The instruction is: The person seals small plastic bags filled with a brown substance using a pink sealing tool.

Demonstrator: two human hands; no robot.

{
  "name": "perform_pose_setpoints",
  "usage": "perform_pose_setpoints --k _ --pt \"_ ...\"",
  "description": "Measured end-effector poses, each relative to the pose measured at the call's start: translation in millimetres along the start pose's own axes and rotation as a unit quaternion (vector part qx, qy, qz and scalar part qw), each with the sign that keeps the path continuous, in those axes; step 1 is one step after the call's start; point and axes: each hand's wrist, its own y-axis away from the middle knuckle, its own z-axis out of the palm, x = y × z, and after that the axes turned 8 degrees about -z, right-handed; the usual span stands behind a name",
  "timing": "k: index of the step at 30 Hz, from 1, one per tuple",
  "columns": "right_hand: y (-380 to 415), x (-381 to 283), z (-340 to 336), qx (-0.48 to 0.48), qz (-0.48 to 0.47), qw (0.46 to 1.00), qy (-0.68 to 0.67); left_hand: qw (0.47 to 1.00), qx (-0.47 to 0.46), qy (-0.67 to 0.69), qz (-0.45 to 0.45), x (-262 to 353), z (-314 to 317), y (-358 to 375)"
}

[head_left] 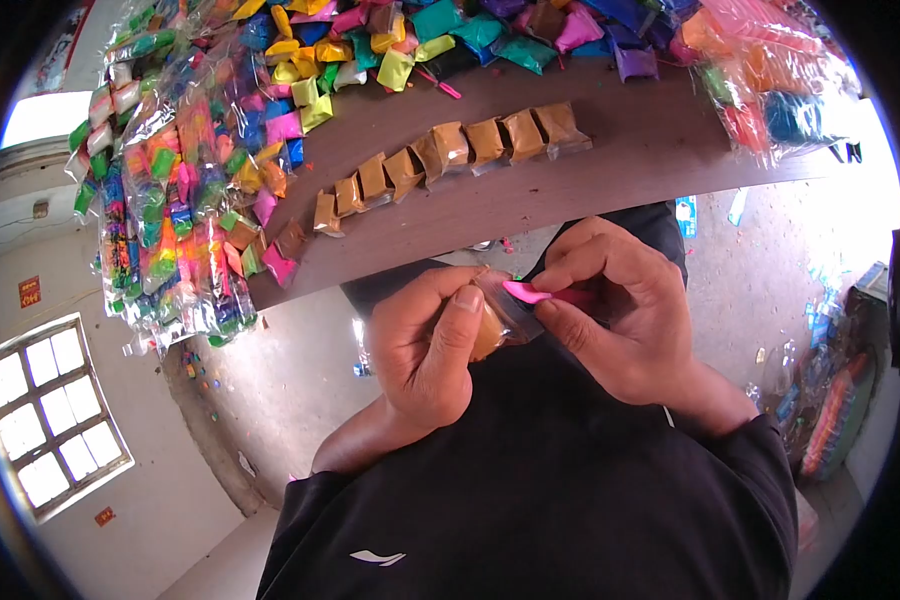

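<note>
My left hand (429,345) is closed around a small clear packet of brown clay (490,330), thumb on top and fingers behind it. Pinched between the thumb and fingertips of my right hand (620,310) is a small pink plastic tool (526,292) with a flat, rounded end. That end lies right at the packet's clear upper edge, and the rest of the tool is mostly covered by my fingers. Both hands are in front of my chest, just off the table's near edge. Beyond them, a row of similar brown packets (452,146) lies on the brown table (630,150).
Many coloured clay packets (395,70) are heaped along the table's far side. Large clear bags of them stand at the left (180,200) and the right (770,80). Another pink tool (449,90) lies by the heap. Plastic wrappers (820,325) litter the floor at right.
</note>
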Motion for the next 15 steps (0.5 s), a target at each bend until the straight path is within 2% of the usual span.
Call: perform_pose_setpoints --k 15 --pt "-1.8 -1.3 -0.3 -0.016 0.010 1.000 0.025 1.000 -0.011 -0.006 -0.002 0.3 -2.3 0.1"
